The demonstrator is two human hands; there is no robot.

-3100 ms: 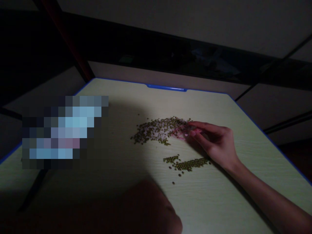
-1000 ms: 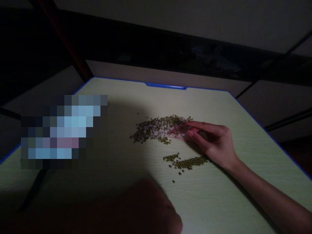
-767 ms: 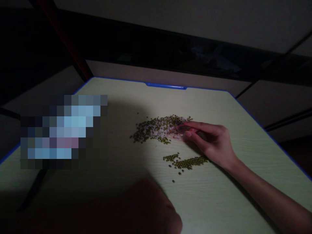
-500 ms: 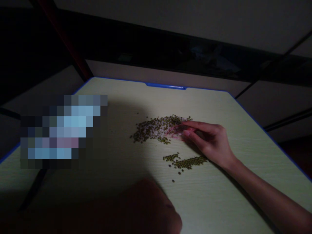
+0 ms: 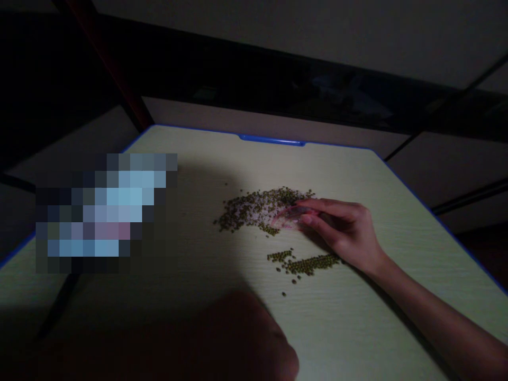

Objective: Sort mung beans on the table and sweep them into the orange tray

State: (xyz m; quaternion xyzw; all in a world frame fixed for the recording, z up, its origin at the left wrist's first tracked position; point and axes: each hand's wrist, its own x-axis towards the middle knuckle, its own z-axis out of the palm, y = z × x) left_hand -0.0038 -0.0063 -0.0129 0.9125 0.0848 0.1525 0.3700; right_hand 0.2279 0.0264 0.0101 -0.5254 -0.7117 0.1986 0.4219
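On the head view, here's my right hand (image 5: 345, 227), thumb and fingertips pinching a clear pink-tinted piece (image 5: 286, 218) at the right end of the mixed pile (image 5: 256, 203), around the middle of the table (image 5: 190, 148). The piece points away from the fingers toward the table's left edge, angled slightly to the near edge; its long axis runs mostly sideways, roughly along the pile.

Against the earliest frame, the pinch sits a touch further left, deeper into the pile's right end, and more of the curved pink outline shows. The bean strip (image 5: 313, 264) and the small cluster (image 5: 279, 256) on the near side of the pile keep their places.

My left hand (image 5: 254, 333) is down by the near edge, deep in shadow, and I can't tell how its fingers are set or whether they hold anything.

Textures now: the pile is small, round green beans scattered through whitish grains, ragged around its border. The strip is long and densely packed, all green, with a few loose beans (image 5: 283, 293) toward the near edge. The piece looks thin, see-through and plastic-like. The tabletop is pale with fine wood grain, trimmed in blue, a smooth blue handle (image 5: 272, 140) on the far edge. Over at the left edge, a pixelated patch (image 5: 115, 217) hides whatever lies there.
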